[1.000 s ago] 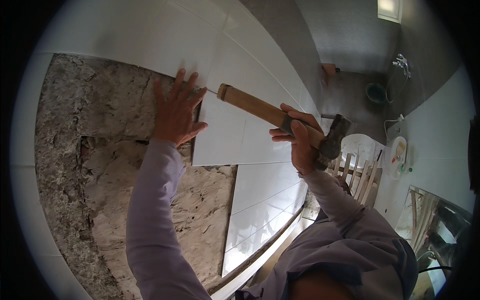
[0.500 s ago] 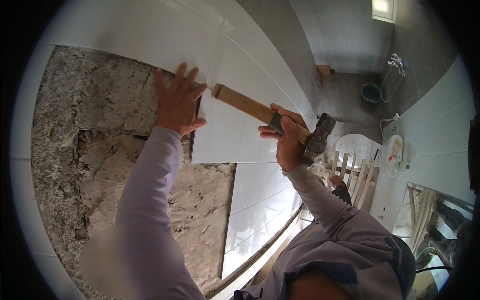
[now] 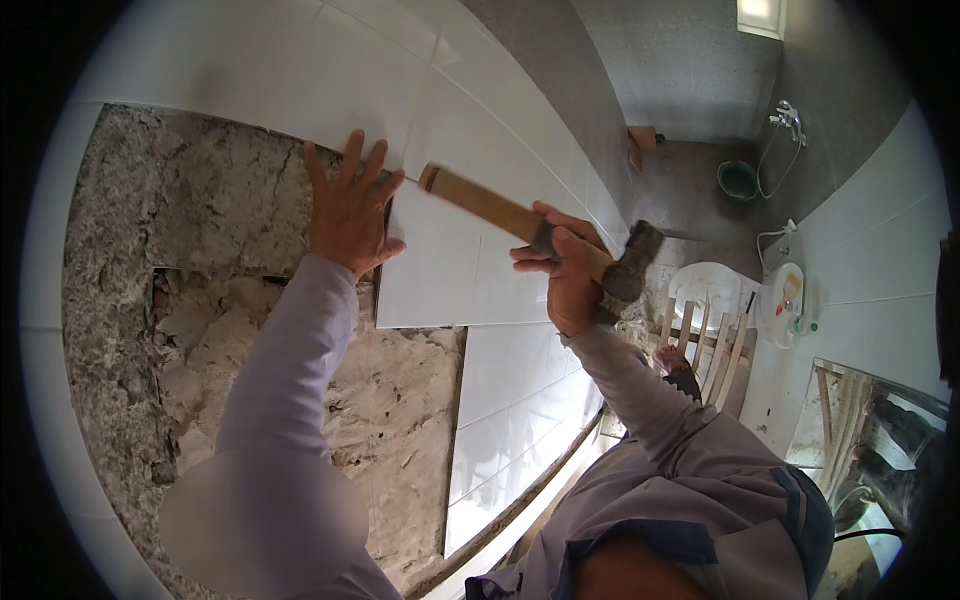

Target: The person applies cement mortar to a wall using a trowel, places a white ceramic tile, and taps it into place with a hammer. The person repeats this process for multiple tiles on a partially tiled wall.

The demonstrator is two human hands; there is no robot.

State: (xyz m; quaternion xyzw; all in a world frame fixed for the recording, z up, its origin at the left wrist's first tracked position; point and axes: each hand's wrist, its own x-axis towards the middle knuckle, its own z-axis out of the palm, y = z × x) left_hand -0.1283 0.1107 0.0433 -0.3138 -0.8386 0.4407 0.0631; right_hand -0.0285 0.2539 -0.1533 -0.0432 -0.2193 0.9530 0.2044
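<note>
My right hand [image 3: 574, 290] grips a hammer [image 3: 485, 205] close to its dark metal head. The wooden handle points up and left, its butt end close to or against a joint in the white wall tiles [image 3: 430, 285]; actual contact cannot be made out. My left hand [image 3: 345, 215] is spread out, holding nothing. Its fingertips reach the lower edge of the upper tiles, and its thumb lies beside the left edge of the tile under the hammer. Most of that palm is over the rough bare wall [image 3: 215, 185], where broken grey mortar shows.
Wooden slats [image 3: 712, 345] stand at the right, near a white basin [image 3: 705, 290]. Beyond are a dark green bucket [image 3: 738, 180] and a shower mixer [image 3: 788, 118] with its hose. A mirror [image 3: 865, 450] leans at lower right. A person's foot or hand shows by the slats.
The whole view has shifted slightly, moving both hands a little left in the picture. The hammer looks slightly blurred and stays in my right hand; my left hand keeps its place on the wall.
</note>
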